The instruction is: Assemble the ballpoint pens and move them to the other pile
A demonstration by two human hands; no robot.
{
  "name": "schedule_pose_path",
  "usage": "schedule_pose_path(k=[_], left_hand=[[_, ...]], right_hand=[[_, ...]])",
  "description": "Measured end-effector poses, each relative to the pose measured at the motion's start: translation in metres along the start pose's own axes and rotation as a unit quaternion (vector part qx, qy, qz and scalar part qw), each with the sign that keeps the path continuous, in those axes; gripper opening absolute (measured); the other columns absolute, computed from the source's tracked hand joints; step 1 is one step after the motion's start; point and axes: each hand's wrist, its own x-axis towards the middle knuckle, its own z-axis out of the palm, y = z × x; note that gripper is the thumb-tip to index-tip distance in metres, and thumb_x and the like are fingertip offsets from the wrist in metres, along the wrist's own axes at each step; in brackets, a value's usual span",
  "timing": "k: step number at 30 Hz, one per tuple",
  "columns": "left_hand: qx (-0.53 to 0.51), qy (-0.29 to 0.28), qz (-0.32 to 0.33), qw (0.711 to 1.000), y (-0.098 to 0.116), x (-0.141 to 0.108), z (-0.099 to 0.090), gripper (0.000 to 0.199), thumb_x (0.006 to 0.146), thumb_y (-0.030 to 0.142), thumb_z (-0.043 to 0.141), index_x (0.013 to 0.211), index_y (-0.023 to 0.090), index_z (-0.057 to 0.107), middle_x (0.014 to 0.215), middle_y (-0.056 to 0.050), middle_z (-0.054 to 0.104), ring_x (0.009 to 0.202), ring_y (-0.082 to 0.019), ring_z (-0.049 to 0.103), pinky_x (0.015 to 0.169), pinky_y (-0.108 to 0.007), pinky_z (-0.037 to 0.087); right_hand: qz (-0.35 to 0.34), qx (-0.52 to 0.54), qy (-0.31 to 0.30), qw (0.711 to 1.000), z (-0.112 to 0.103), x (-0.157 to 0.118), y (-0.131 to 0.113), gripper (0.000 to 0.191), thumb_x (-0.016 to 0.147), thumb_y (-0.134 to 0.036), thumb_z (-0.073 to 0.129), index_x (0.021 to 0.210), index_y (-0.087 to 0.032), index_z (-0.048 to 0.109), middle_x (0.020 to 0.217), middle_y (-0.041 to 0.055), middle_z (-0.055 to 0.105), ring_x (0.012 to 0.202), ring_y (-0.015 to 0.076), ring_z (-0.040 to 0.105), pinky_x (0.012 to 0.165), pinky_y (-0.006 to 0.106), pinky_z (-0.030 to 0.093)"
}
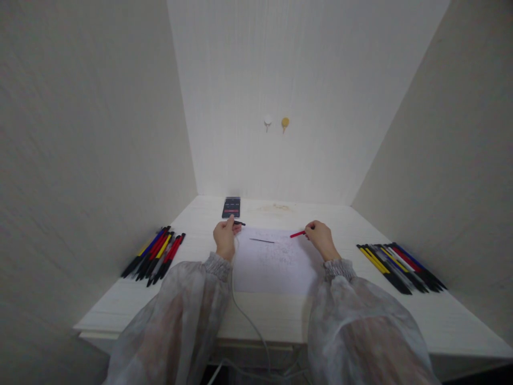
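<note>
My left hand (pixel 226 236) is closed on a small black pen cap (pixel 239 223) above the paper's upper left corner. Across the sheet, my right hand (pixel 319 236) pinches a red pen part (pixel 297 234) that points left over the upper right of the paper. Between the hands a thin, dark pen refill (pixel 262 240) lies on the white paper (pixel 256 278), which carries many small scribbles. The far ends of both held pieces are hidden by my fingers.
Pens in several colours lie in a pile on the left (pixel 156 254) and in a row on the right (pixel 401 267). A phone (pixel 231 207) lies behind my left hand. A white cable (pixel 250 321) runs over the front edge. Walls enclose the desk.
</note>
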Motion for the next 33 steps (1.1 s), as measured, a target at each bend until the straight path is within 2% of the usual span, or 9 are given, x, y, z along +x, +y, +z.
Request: schedule_pose_path(k=[2, 5, 8, 11, 15, 18, 26, 30, 33], left_hand=[[0.029, -0.029, -0.017, 0.999, 0.000, -0.002, 0.000, 0.027, 0.061, 0.034, 0.061, 0.061, 0.012, 0.047, 0.051, 0.000, 0.057, 0.049, -0.009, 0.056, 0.054, -0.023, 0.048], [0.171, -0.134, -0.041, 0.975, -0.002, -0.007, -0.002, 0.028, 0.063, 0.038, 0.057, 0.058, 0.013, 0.048, 0.048, 0.001, 0.054, 0.043, -0.008, 0.052, 0.047, -0.021, 0.043], [0.419, -0.241, -0.004, 0.875, -0.001, -0.012, -0.004, 0.032, 0.064, 0.042, 0.053, 0.051, 0.013, 0.051, 0.039, 0.001, 0.049, 0.039, -0.010, 0.048, 0.045, -0.022, 0.038], [0.595, -0.262, 0.095, 0.754, 0.003, -0.015, -0.005, 0.031, 0.065, 0.039, 0.052, 0.050, 0.013, 0.056, 0.044, -0.003, 0.054, 0.049, -0.012, 0.053, 0.052, -0.023, 0.037], [0.672, -0.251, 0.169, 0.676, 0.007, -0.018, -0.004, 0.027, 0.067, 0.036, 0.051, 0.060, 0.012, 0.061, 0.062, -0.009, 0.061, 0.063, -0.016, 0.056, 0.058, -0.024, 0.036], [0.693, -0.251, 0.180, 0.652, 0.008, -0.020, -0.004, 0.028, 0.070, 0.036, 0.050, 0.068, 0.011, 0.061, 0.069, -0.010, 0.062, 0.068, -0.018, 0.056, 0.060, -0.024, 0.037], [0.704, -0.227, 0.202, 0.642, 0.010, -0.024, -0.007, 0.026, 0.075, 0.034, 0.048, 0.089, 0.013, 0.053, 0.079, -0.008, 0.060, 0.078, -0.018, 0.055, 0.066, -0.025, 0.036], [0.683, -0.265, 0.241, 0.636, 0.011, -0.032, -0.004, 0.028, 0.079, 0.036, 0.042, 0.094, 0.018, 0.056, 0.092, -0.007, 0.055, 0.081, -0.017, 0.053, 0.069, -0.025, 0.037], [0.668, -0.322, 0.274, 0.612, 0.012, -0.036, -0.001, 0.027, 0.079, 0.032, 0.041, 0.095, 0.019, 0.059, 0.095, -0.008, 0.054, 0.088, -0.018, 0.050, 0.074, -0.027, 0.036]], right_hand=[[-0.002, -0.001, -0.001, 1.000, 0.000, -0.001, -0.001, 0.017, 0.064, -0.018, 0.043, 0.069, -0.014, 0.059, 0.059, 0.0034, 0.060, 0.059, 0.0130, 0.054, 0.056, 0.022, 0.035], [-0.014, -0.001, 0.021, 1.000, -0.002, -0.002, -0.003, 0.016, 0.064, -0.019, 0.044, 0.069, -0.014, 0.059, 0.061, 0.0035, 0.060, 0.061, 0.0134, 0.053, 0.057, 0.022, 0.034], [-0.012, -0.005, 0.013, 1.000, -0.004, -0.002, -0.005, 0.014, 0.063, -0.019, 0.045, 0.066, -0.014, 0.058, 0.059, 0.0033, 0.059, 0.059, 0.0132, 0.053, 0.055, 0.022, 0.034], [-0.006, -0.012, -0.020, 1.000, -0.008, -0.002, -0.008, 0.012, 0.062, -0.017, 0.046, 0.062, -0.014, 0.058, 0.055, 0.0027, 0.058, 0.055, 0.0125, 0.052, 0.053, 0.022, 0.033], [-0.028, -0.003, -0.009, 1.000, -0.015, -0.005, -0.013, 0.010, 0.062, -0.019, 0.048, 0.062, -0.015, 0.057, 0.055, 0.0018, 0.057, 0.055, 0.0119, 0.051, 0.052, 0.021, 0.032], [-0.049, 0.001, -0.007, 0.999, -0.019, -0.008, -0.017, 0.009, 0.061, -0.019, 0.049, 0.061, -0.015, 0.057, 0.058, 0.0017, 0.058, 0.056, 0.0117, 0.050, 0.051, 0.021, 0.032], [-0.039, -0.035, 0.001, 0.999, -0.023, -0.010, -0.019, 0.010, 0.063, -0.020, 0.050, 0.061, -0.015, 0.058, 0.060, 0.0035, 0.059, 0.059, 0.0130, 0.053, 0.052, 0.021, 0.033], [-0.020, -0.127, -0.087, 0.988, -0.021, -0.009, -0.018, 0.011, 0.061, -0.014, 0.053, 0.051, -0.014, 0.056, 0.051, 0.0056, 0.058, 0.056, 0.0147, 0.055, 0.052, 0.022, 0.035], [-0.015, -0.162, -0.170, 0.972, -0.015, -0.010, -0.015, 0.014, 0.059, -0.011, 0.055, 0.045, -0.014, 0.055, 0.042, 0.0052, 0.055, 0.049, 0.0148, 0.056, 0.048, 0.022, 0.036]])
